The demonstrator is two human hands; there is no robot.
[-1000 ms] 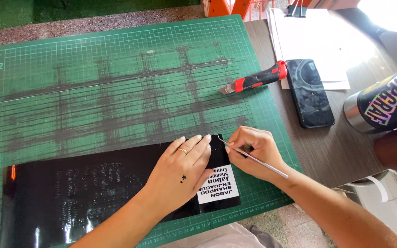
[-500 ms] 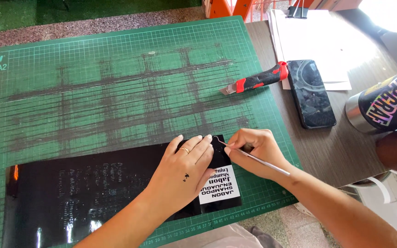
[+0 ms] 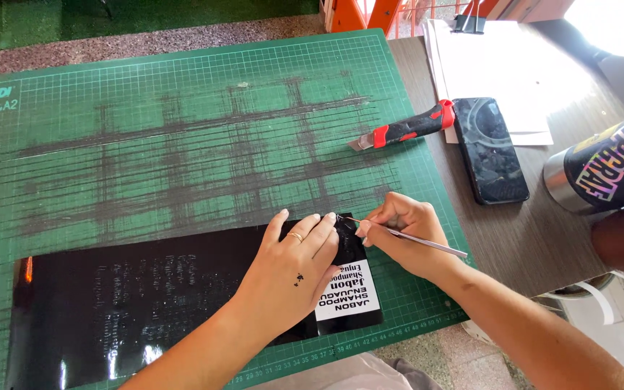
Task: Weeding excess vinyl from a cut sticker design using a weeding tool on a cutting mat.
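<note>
A glossy black vinyl sheet (image 3: 124, 303) lies along the near edge of a green cutting mat (image 3: 182, 137). Part of its right end is peeled to white backing with black letters (image 3: 348, 296). My left hand (image 3: 290, 271) presses flat on the sheet, fingertips near its top right corner. My right hand (image 3: 399, 235) pinches a thin metal pick (image 3: 417, 240), whose tip touches the sheet's top edge right beside my left fingertips.
A red and black utility knife (image 3: 406, 130) rests at the mat's right edge. A black phone (image 3: 489, 148) lies on the wooden table beside white papers (image 3: 514, 72). A colourful metal tumbler (image 3: 608, 162) lies at the right.
Both hands stay at the sheet's top right corner; my right hand and the pick have shifted only slightly. The sheet has not moved.
</note>
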